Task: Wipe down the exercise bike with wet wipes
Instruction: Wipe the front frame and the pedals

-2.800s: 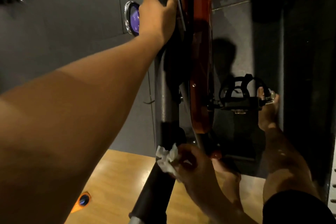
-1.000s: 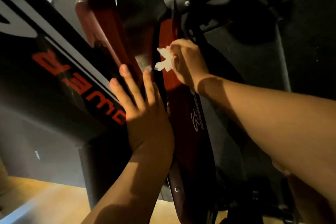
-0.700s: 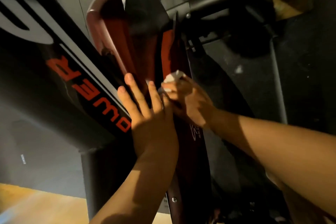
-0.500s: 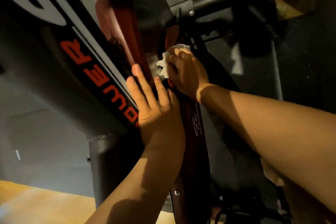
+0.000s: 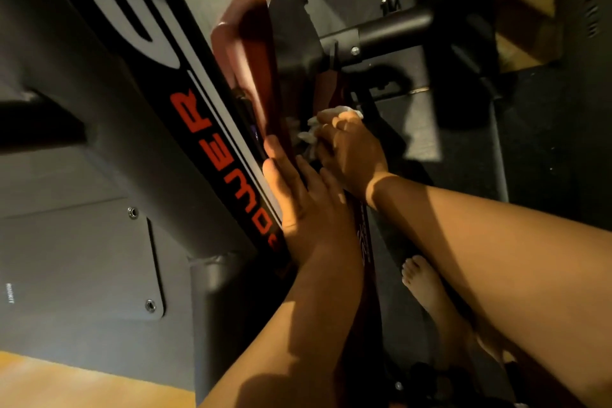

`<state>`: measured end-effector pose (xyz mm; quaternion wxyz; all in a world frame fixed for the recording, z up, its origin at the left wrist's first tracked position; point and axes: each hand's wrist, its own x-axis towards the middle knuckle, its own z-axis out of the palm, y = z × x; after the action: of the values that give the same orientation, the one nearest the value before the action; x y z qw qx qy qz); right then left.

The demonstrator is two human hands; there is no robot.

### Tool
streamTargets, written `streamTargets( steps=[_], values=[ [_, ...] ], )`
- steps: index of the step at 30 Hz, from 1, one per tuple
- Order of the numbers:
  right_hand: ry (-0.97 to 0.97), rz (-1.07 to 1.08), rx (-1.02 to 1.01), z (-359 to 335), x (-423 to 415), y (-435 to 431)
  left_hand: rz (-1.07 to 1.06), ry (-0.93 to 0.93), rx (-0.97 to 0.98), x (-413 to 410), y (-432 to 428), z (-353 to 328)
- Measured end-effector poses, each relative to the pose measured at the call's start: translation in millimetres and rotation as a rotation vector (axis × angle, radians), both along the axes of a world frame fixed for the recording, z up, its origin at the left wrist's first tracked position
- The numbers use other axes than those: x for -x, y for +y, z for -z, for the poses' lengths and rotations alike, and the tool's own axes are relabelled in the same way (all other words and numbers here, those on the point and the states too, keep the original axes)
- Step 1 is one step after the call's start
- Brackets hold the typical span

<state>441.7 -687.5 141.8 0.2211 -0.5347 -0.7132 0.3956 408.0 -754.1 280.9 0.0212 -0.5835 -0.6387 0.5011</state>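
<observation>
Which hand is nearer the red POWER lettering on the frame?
Left. The left hand lies flat against the frame, right beside the POWER lettering. The right hand grips the wet wipe farther right, past the left hand.

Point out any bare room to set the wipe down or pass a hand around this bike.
Free: wood floor at lower left, below the grey panel; dark mat at right, past the crossbar. Crowded: the gap between black frame and red guard, where left hand rests and right hand holds the wet wipe.
</observation>
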Motion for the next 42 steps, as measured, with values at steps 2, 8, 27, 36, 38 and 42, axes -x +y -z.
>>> streamTargets(
  steps=[2, 8, 27, 36, 38, 42],
  values=[
    [0.049, -0.009, 0.089, 0, -2, 3, -0.011, -0.019, 0.011, -8, 2, 3],
    [0.016, 0.050, 0.150, 15, 2, 45, -0.147, -0.524, 0.027, -29, -10, 26],
    [0.322, 0.296, 0.617, 69, -11, 122, -0.202, -0.744, -0.526, 18, 93, 148],
    [0.417, 0.320, 0.579, 57, -23, 68, -0.474, -0.821, -0.371, 9, 106, 134],
    [0.326, 0.277, 0.557, 70, -14, 96, -0.436, -0.738, -0.397, 15, 101, 141],
    [0.205, 0.219, 0.704, 92, 5, 139, -0.409, -0.686, -0.304, 16, 98, 148]
  ],
)
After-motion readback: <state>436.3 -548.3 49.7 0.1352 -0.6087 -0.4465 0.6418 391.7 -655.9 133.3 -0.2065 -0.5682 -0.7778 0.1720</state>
